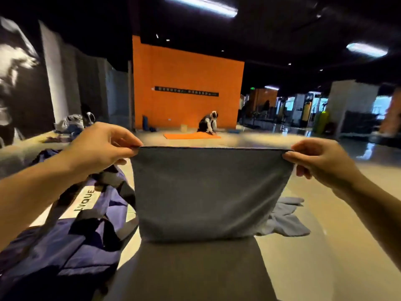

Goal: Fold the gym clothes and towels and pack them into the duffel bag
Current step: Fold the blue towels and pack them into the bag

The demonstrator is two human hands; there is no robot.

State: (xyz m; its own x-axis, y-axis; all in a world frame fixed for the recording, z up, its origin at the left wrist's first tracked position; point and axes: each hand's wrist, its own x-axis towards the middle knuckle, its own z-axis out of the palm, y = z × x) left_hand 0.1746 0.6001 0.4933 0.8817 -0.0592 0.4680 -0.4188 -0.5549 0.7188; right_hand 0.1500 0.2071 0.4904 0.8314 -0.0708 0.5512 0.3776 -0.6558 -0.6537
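Left hand (102, 144) pinching the towel (208, 192) at its upper left corner, thumb and fingers curled onto the edge. Right hand (319, 159) pinching the upper right corner likewise. Grey towel stretched taut between both hands, hanging down, lower part lying on the floor (314, 257). Duffel bag (71, 231), purple with black straps, on the floor just left of the towel. Pale blue garment (286, 220) crumpled on the floor behind the towel's right side.

left hand (102, 144) + right hand (321, 164) pinch grey towel (208, 192) | duffel bag (71, 231) left
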